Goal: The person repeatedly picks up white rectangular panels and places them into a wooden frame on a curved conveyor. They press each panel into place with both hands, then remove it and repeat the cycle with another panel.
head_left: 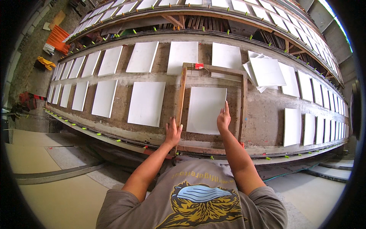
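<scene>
A white rectangular panel (207, 110) lies flat on the long table inside a wooden frame (181, 95). The frame has a red tag (199, 66) on its far bar. My left hand (173, 133) is at the frame's left bar, left of the panel's near corner, with its fingers stretched out and apart. Against the panel's right edge rests my right hand (223, 120), its index finger pointing forward along that edge. Its other fingers are partly hidden, and I see nothing held in it. The near end of the frame is partly behind my left arm and shirt.
Similar white panels (146, 104) lie in two rows along the table. Several are stacked askew (268, 71) beyond the frame's right corner. Yellow-green clips (98, 134) line the near table edge. Another panel-covered table (213, 14) stands behind.
</scene>
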A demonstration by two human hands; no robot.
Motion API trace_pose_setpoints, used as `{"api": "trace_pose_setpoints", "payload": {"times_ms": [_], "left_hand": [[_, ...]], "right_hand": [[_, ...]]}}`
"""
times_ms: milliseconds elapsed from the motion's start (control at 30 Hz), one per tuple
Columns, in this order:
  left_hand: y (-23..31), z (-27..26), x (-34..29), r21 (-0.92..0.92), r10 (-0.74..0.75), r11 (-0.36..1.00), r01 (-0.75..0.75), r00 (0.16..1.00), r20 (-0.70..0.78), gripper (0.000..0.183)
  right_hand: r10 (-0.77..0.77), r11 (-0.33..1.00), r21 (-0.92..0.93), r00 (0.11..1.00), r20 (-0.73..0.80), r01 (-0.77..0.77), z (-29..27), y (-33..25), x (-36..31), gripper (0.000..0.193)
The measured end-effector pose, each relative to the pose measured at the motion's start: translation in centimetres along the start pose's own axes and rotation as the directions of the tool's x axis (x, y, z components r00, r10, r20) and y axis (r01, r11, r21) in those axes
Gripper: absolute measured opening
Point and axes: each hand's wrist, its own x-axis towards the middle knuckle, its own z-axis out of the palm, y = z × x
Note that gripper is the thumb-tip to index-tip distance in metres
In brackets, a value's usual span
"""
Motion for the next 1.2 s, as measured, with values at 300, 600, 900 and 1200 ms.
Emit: {"api": "trace_pose_setpoints", "payload": {"times_ms": [300,600,900,1200], "left_hand": [[-0.2,0.1,0.0,-0.015,0.015,1.000,-0.015,1.000,-0.019,0.078],[0.3,-0.4,-0.4,-0.022,-0.011,1.000,0.011,1.000,-0.001,0.078],[-0.7,0.4,-0.3,-0.036,-0.003,0.999,0.003,1.000,-0.002,0.079],[0.3,-0.3,-0.4,-0.049,-0.037,0.998,0.040,0.998,0.043,0.081]], "right_hand": [[0.059,0.991,-0.125,0.996,0.061,-0.051,-0.2,-1.0,0.0,0.053],[0.027,0.973,-0.228,0.999,0.044,-0.017,0.1,-2.9,-1.2,0.056],[0.042,0.974,-0.220,0.999,-0.022,-0.046,-1.0,-2.7,0.0,0.055],[0.020,0.986,-0.165,1.000,0.017,-0.017,-1.6,-1.9,-0.1,0.052]]}}
